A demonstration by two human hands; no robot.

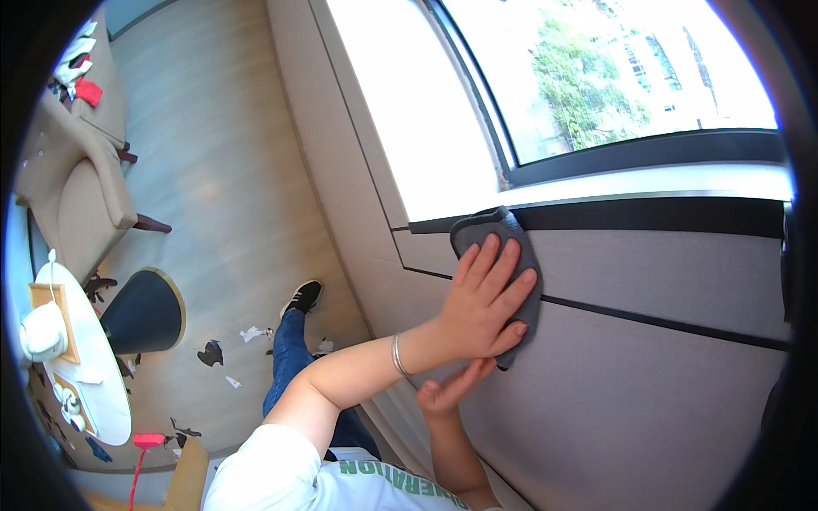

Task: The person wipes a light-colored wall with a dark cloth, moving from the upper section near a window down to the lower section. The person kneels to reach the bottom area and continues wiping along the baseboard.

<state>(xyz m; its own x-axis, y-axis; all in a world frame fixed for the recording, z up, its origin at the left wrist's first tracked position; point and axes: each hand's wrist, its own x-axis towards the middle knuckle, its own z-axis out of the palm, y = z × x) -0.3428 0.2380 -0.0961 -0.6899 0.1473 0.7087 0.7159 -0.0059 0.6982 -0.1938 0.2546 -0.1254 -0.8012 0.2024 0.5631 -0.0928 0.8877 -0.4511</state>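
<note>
My left hand (pixel 489 297), with a silver bangle on the wrist, lies over a folded dark grey cloth (pixel 530 268) and holds it against the light grey panel (pixel 639 268) below the window. The cloth's top edge overlaps the black strip (pixel 664 214) under the sill. Just below the left wrist is my right hand (pixel 455 386), palm partly turned up and thumb apart. Its fingertips come close to the cloth's lower end; whether they touch it is hidden. No object shows in that palm.
A black-framed window (pixel 639 144) is above the panel. On the left stand a beige armchair (pixel 96 185), a white oval table (pixel 108 389) with a dark conical base (pixel 150 313), and a red broom (pixel 148 441). Dark and white scraps (pixel 211 352) litter the floor near my shoe (pixel 303 297).
</note>
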